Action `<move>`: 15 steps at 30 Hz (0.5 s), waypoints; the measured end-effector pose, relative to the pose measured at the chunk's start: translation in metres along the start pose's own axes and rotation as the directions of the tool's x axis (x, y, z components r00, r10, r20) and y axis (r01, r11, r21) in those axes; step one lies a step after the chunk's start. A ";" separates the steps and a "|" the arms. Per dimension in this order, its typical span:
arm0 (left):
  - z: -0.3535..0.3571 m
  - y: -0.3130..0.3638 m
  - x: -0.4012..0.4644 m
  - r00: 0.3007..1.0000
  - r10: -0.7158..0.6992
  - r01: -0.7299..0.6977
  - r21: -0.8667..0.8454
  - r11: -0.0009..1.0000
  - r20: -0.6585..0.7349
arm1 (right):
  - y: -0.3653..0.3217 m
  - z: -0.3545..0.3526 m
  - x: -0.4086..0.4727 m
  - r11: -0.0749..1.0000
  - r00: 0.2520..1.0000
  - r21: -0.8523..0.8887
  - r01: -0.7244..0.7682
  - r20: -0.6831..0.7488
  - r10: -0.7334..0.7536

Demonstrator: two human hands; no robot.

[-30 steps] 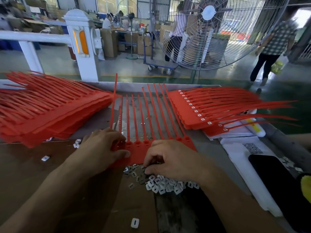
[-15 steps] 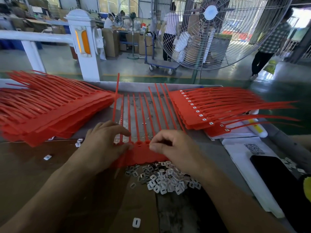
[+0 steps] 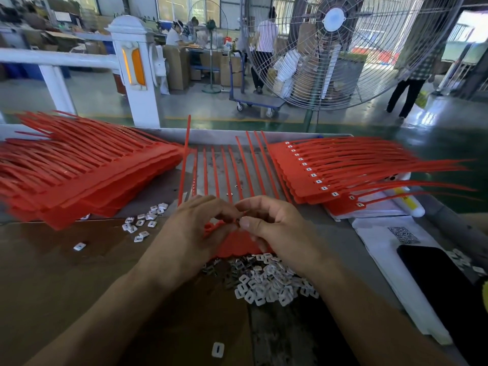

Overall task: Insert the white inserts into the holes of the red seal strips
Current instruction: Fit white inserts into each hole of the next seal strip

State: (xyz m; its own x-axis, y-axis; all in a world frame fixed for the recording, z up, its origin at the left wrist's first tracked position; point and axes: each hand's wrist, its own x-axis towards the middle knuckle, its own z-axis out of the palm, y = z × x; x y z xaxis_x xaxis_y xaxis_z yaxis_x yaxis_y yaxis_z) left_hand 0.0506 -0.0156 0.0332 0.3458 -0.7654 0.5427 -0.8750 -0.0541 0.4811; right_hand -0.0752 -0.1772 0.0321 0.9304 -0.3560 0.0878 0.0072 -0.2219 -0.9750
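Just beyond the heap of white inserts (image 3: pixel 266 283) on the bench (image 3: pixel 330 241), both hands meet over a red seal strip sheet (image 3: pixel 235 241). Left hand (image 3: pixel 190 231) grips its head edge. Right hand (image 3: pixel 274 228) pinches there too; any insert between its fingers is hidden.

Flat red seal strip sheet (image 3: pixel 235 241), tails fanned away, just beyond a heap of white inserts (image 3: pixel 266 283).

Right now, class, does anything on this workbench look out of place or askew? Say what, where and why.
Yes. One white insert lies alone near the bench's front edge, apart from the main insert pile. More strays are scattered left of the left hand. On the seal strip sheet, the leftmost tail sticks up above the rest.
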 end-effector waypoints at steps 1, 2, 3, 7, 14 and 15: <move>-0.001 0.000 0.000 1.000 -0.002 0.002 0.002 1.000 -0.006 | 0.000 0.001 0.000 1.000 1.000 0.021 0.001 -0.004 -0.001; -0.002 0.001 0.000 1.000 -0.004 0.004 0.004 1.000 -0.021 | 0.000 0.001 0.000 0.999 1.000 0.040 0.004 -0.012 -0.003; -0.003 0.001 0.001 0.999 -0.009 0.009 0.009 1.000 -0.040 | -0.001 0.002 0.000 0.999 1.000 0.049 0.009 -0.022 -0.008; -0.005 0.001 0.002 0.996 -0.037 0.038 0.018 0.999 -0.079 | 0.000 0.004 0.000 0.999 0.998 -0.013 0.045 -0.052 -0.046; -0.005 0.006 0.001 0.996 -0.042 0.046 0.050 0.998 -0.074 | -0.003 0.005 -0.001 0.993 0.997 -0.104 0.060 -0.044 -0.065; -0.006 0.006 0.001 0.997 -0.028 0.032 0.059 0.998 -0.071 | -0.003 0.005 -0.001 0.993 0.998 -0.107 0.055 -0.036 -0.059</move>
State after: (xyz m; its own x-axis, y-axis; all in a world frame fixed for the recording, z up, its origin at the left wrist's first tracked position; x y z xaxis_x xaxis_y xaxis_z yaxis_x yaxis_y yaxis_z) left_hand 0.0474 -0.0130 0.0406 0.3931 -0.7162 0.5766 -0.8820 -0.1166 0.4565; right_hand -0.0745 -0.1720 0.0341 0.9144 -0.3751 0.1524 0.0187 -0.3368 -0.9414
